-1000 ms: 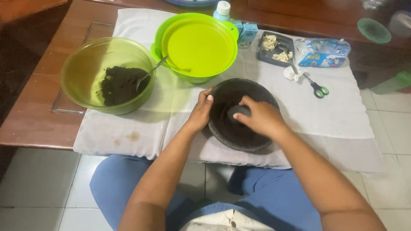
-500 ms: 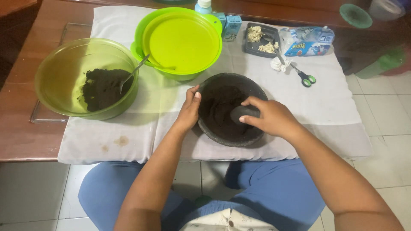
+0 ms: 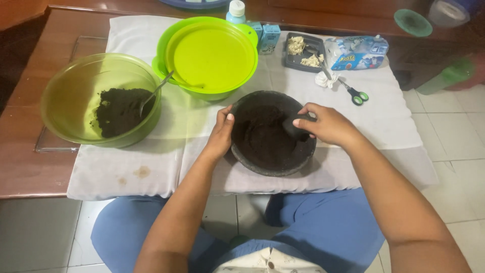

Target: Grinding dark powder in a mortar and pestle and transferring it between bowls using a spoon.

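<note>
A dark stone mortar [image 3: 251, 163] sits on a white cloth at the near edge of a low wooden table. Dark ground powder [image 3: 262, 139] lies inside it. My left hand [image 3: 220, 132] grips the mortar's left rim, thumb inside the rim. My right hand [image 3: 326, 124] is closed around a dark stone pestle [image 3: 294, 127], whose end rests in the right part of the bowl.
A green translucent bowl [image 3: 65, 96] of dark powder with a spoon [image 3: 154, 91] stands at left. Behind the mortar is a lime bowl with a lid [image 3: 211, 53]. A black tray [image 3: 304, 50], a packet [image 3: 356, 53], scissors [image 3: 353, 92] and a small bottle [image 3: 235, 10] lie at the back.
My right hand with the pestle has shifted slightly toward the mortar's right rim. The left hand stays on the rim. The view has moved a little.
</note>
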